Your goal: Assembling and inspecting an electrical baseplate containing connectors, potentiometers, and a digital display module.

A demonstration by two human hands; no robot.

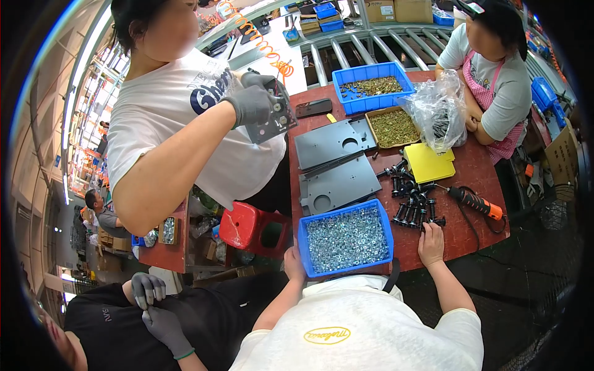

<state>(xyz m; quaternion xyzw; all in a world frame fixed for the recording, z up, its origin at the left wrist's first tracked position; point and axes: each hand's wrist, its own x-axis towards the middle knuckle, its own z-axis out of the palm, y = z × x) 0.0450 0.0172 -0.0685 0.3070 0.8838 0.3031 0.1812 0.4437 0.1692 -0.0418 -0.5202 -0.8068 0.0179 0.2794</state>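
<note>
My left hand [294, 264] lies along the left side of a blue bin [388, 224] filled with small shiny metal nuts [346, 241]; its fingers look loosely extended, partly hidden. Stretched out on the red table [455, 238], my right hand [431, 245] has its fingertips at the near edge of a pile of black bolt-like feet [411, 204] with round flanges. The fingers seem apart, and whether they touch a piece is hard to make out. Beyond the bin are grey metal plates [343, 182] with round cut-outs.
An orange-and-black electric screwdriver [476, 203] lies right of yellow sheets [429, 163]. Farther back are a blue bin [373, 106] and a carton [393, 127] of brass-coloured parts, a plastic bag [440, 111] and a phone [314, 108]. A gloved co-worker holds a dark plate [272, 117]; others sit nearby.
</note>
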